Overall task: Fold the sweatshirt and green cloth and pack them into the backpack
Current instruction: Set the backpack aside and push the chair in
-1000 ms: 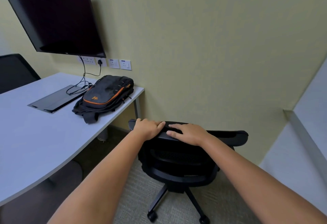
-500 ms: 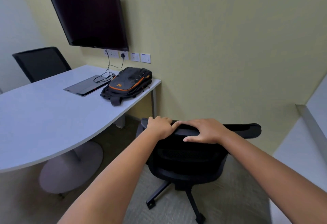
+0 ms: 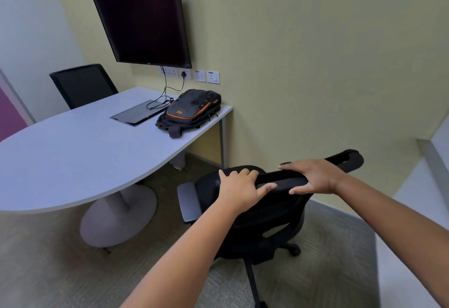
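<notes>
A black backpack (image 3: 192,111) with orange trim lies flat on the far right corner of the white table (image 3: 73,152), zipped. Both my hands grip the top edge of a black swivel chair's backrest (image 3: 279,179). My left hand (image 3: 239,186) curls over its left end, thumb along the front. My right hand (image 3: 313,176) wraps the bar further right. No sweatshirt or green cloth shows in this view.
A dark monitor (image 3: 143,23) hangs on the yellow wall above wall sockets (image 3: 189,75), with a cable running to a cable tray lid (image 3: 138,114) in the table. A second black chair (image 3: 82,84) stands behind the table. A pale ledge (image 3: 418,198) runs along the right.
The chair has swung round with my hands on it, its backrest now tilted and its seat showing at the left. My view has shifted left and back, showing more of the table and room.
</notes>
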`<action>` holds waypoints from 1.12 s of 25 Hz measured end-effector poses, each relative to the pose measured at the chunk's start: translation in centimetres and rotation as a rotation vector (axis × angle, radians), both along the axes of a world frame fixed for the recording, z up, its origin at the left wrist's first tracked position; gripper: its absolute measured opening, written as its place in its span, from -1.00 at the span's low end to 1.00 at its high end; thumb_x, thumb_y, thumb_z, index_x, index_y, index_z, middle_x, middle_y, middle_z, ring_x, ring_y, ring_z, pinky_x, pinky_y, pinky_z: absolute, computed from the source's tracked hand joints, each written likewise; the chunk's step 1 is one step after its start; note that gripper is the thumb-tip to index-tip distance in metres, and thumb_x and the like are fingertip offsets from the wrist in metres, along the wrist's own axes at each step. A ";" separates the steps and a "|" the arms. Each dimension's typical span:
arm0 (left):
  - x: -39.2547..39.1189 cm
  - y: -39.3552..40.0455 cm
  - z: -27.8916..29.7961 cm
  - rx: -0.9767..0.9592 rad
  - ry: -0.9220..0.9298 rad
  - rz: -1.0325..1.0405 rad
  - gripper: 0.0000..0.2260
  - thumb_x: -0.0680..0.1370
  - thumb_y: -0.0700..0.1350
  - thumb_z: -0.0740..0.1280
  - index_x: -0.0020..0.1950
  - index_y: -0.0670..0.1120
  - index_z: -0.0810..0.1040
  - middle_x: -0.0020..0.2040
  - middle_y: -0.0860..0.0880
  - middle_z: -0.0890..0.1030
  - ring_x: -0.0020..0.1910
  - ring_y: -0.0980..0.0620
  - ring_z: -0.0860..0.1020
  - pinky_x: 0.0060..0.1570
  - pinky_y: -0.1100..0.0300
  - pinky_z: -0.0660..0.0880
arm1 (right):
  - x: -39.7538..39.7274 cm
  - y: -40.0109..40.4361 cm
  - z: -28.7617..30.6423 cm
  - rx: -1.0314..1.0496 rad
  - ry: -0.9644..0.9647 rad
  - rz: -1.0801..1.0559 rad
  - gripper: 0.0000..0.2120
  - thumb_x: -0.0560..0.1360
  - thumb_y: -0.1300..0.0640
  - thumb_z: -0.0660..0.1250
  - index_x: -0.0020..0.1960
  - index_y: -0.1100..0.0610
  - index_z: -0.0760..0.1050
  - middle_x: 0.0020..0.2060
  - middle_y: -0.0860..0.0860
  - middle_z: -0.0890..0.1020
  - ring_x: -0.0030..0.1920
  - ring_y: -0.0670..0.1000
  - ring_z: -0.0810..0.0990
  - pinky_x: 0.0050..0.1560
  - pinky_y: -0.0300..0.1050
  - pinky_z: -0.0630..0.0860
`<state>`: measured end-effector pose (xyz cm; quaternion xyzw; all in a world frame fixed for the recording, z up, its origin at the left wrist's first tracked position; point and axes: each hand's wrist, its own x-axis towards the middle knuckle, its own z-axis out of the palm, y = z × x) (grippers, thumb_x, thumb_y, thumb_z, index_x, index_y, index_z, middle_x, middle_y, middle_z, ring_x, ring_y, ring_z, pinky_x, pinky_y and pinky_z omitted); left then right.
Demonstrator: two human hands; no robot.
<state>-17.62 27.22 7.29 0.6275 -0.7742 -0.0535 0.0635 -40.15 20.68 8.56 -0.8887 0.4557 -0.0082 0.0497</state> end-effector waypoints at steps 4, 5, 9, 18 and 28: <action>-1.8 -1.4 0.6 0.043 -0.015 -0.008 -0.07 0.25 0.54 -0.25 0.45 0.06 0.23 0.36 -0.05 0.42 0.29 -0.17 0.41 0.32 -0.28 0.11 | -2.1 -2.1 0.2 0.010 -0.021 0.041 -0.03 0.14 -0.65 -0.11 0.45 -0.23 0.14 0.33 -0.19 0.45 0.28 -0.10 0.43 0.18 -0.11 0.39; -2.2 -1.9 0.6 0.059 -0.025 0.010 -0.15 0.32 0.52 -0.16 0.46 0.07 0.21 0.38 -0.05 0.41 0.30 -0.18 0.39 0.32 -0.28 0.12 | -2.3 -3.0 0.1 0.011 -0.015 0.064 -0.05 0.16 -0.65 -0.08 0.44 -0.23 0.16 0.31 -0.19 0.46 0.27 -0.10 0.43 0.17 -0.12 0.39; -4.0 -5.2 0.3 0.146 -0.055 0.062 -0.26 0.42 0.48 -0.05 0.51 0.14 0.05 0.49 0.00 0.24 0.37 -0.21 0.34 0.30 -0.22 0.25 | -2.6 -6.7 -0.3 -0.007 0.005 0.136 -0.13 0.22 -0.60 0.01 0.43 -0.22 0.20 0.30 -0.20 0.46 0.27 -0.10 0.43 0.20 -0.08 0.40; -2.5 -11.8 0.4 0.094 -0.094 0.191 -0.30 0.42 0.47 -0.04 0.49 0.18 0.10 0.45 0.02 0.34 0.31 -0.14 0.41 0.18 -0.04 0.34 | 0.0 -15.4 -0.7 -0.015 -0.026 0.268 -0.09 0.19 -0.62 -0.08 0.43 -0.20 0.19 0.33 -0.16 0.44 0.31 -0.07 0.39 0.21 -0.07 0.35; -0.8 -20.1 0.3 0.073 -0.099 0.283 -0.29 0.43 0.46 -0.05 0.50 0.16 0.13 0.42 -0.02 0.38 0.30 -0.17 0.42 0.18 -0.07 0.34 | 2.9 -24.9 -0.3 -0.029 -0.038 0.316 -0.19 0.24 -0.54 0.02 0.41 -0.21 0.23 0.31 -0.19 0.46 0.29 -0.09 0.41 0.17 -0.08 0.38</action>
